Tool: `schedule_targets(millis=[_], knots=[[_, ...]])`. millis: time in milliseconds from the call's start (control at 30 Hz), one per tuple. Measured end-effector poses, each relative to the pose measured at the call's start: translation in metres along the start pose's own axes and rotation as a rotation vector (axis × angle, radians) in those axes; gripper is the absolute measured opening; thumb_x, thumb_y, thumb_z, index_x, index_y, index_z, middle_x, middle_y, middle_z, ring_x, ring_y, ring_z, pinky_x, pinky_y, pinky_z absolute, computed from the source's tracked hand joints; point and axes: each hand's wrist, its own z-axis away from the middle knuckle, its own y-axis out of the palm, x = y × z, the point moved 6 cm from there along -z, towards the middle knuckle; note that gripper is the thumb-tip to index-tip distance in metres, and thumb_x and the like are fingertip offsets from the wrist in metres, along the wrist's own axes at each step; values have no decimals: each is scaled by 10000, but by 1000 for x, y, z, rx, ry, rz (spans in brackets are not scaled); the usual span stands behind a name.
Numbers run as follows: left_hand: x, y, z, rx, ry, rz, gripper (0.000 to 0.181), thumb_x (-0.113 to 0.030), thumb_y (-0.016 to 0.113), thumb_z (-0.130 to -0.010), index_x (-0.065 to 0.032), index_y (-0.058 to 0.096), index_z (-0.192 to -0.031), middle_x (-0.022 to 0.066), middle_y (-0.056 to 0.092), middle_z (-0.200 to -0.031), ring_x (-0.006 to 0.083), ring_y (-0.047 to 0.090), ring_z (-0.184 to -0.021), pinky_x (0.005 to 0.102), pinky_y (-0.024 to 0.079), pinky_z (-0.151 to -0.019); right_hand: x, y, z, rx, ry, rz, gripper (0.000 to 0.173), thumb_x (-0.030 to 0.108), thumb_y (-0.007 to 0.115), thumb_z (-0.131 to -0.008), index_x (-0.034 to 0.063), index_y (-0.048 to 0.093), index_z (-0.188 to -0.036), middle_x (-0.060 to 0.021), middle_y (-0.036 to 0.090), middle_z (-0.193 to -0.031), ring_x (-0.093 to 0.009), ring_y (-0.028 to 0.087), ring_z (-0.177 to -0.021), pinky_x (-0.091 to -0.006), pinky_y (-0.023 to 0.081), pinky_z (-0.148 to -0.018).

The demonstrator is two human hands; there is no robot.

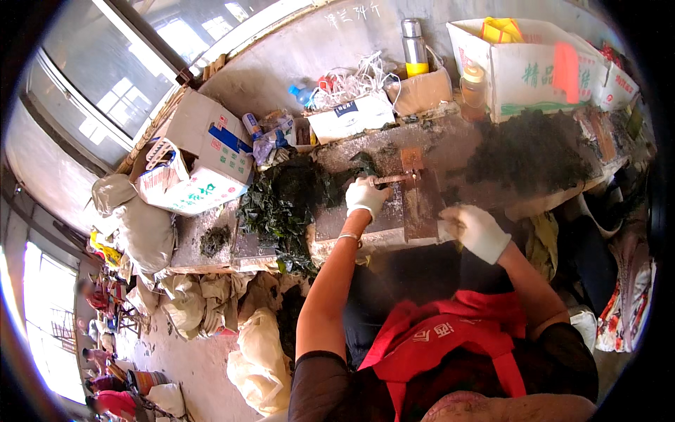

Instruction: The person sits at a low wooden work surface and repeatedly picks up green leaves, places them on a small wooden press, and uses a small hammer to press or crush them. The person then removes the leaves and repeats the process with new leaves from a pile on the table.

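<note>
In a white glove, my left hand point(367, 196) is closed at the near end of a narrow rusty metal bar point(393, 179). The bar's other end meets a fitting on an upright brown board point(422, 205) fixed across the bench point(348, 219). My right hand point(477, 232), also gloved, hangs by the bench's front edge, right of the board. Its fingers are bent and blurred, so I cannot tell whether they hold anything. Left of my left hand lies a heap of dark green leafy stuff resembling seaweed point(279, 211). A dark shredded pile point(527, 150) spreads at the right.
Along the wall stand a cardboard carton point(211, 153), a white box of plastic strips point(348, 116), a steel thermos point(414, 47), an amber jar point(473, 92) and a large white carton point(538, 79). Cloth sacks point(261, 364) lie below. Several people are at far left.
</note>
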Motion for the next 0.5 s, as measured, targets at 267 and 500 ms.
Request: schedule_targets(millis=[267,500], knots=[[32,-143,-60,-42,104,1080,258,-169,613,-831,25,627,-1001,66,651,-817,141,593,-699,272,490,-627,-5,-31,37,-18,133,81,207,165,581,-844,53,664,-997,-177,646,-995,-350,595,-964,-410,479,-820],[-21,-342,-21,-172,167,1411,196,-168,526,-915,-3,480,-1010,144,623,-771,254,625,-605,386,558,-567,21,-20,42,4,-43,85,167,174,595,-839,51,655,-935,-153,653,-943,-349,612,-898,-415,491,-772]])
